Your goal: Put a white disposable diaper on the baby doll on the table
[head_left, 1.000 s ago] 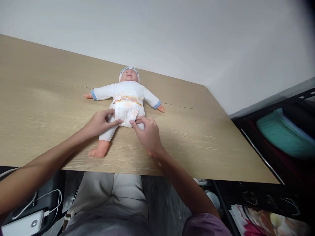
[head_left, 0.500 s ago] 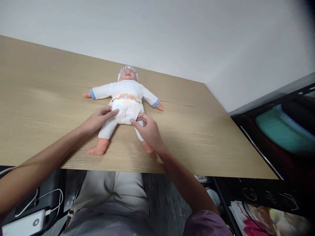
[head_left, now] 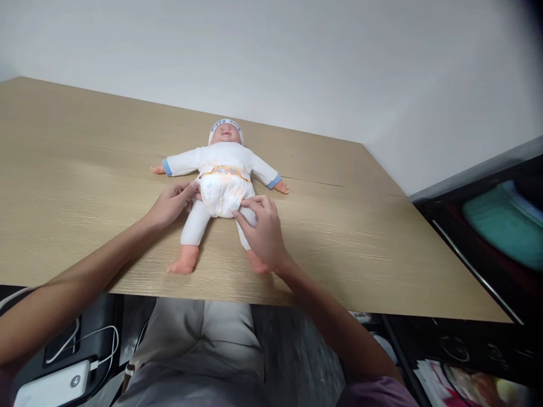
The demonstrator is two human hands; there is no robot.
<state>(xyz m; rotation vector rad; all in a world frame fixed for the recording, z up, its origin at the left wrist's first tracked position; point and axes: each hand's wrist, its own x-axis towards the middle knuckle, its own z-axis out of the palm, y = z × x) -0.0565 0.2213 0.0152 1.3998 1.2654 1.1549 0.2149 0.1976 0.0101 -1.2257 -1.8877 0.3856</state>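
A baby doll [head_left: 223,158] in white clothes and a white cap lies on its back on the wooden table [head_left: 85,169], arms spread, feet toward me. It wears a white diaper [head_left: 220,192] with a coloured waistband. My left hand [head_left: 172,203] touches the diaper's left side at the doll's hip with its fingertips. Over the doll's other thigh lies my right hand [head_left: 263,229], its fingers pinching the diaper's lower right edge. That hand hides part of that leg.
A white wall rises behind the table. To the right stands a dark shelf unit [head_left: 487,226] with a teal object [head_left: 504,220]. Below the table's near edge are my lap, a white power bank [head_left: 55,387] with cables, and items on the floor.
My left hand has slid from the diaper's crotch outward to the doll's hip. My right hand has moved slightly up the other thigh. The view has shifted a little.
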